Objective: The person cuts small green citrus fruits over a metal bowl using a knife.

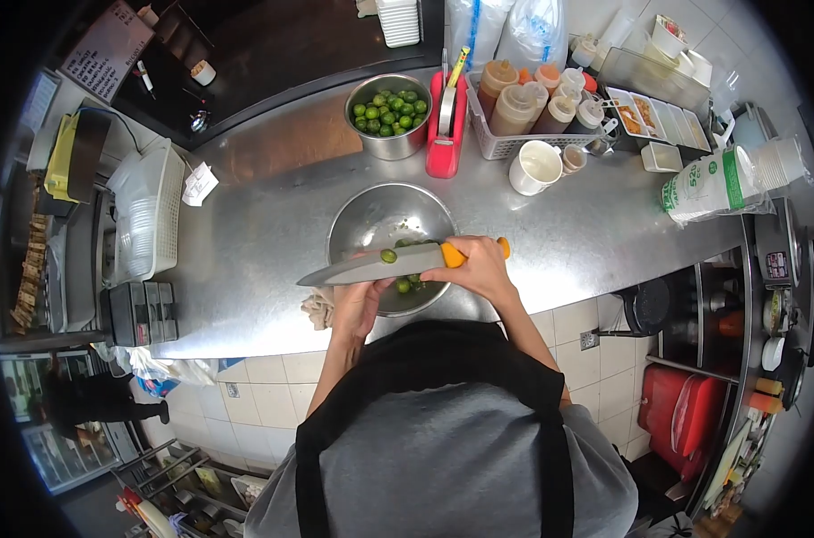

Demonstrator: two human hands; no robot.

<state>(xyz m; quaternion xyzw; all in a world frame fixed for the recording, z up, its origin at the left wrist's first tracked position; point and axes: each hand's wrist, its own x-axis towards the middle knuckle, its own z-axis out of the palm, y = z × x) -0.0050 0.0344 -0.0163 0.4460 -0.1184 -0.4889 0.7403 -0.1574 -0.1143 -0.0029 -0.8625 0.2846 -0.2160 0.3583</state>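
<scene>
Orange-handled knife [411, 261], one, held in right hand [481, 265]; left hand [358, 303], hold unclear; one steel bowl [355, 224] beneath

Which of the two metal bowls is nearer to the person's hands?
The wide bowl, partly covered by the knife that the right hand holds. The narrower bowl stands farther back, full of green limes.

At the frame's lower centre, a grey top [461, 448] with wide black straps [556, 475]; left hand [358, 307] and right hand [480, 267] bare
</scene>
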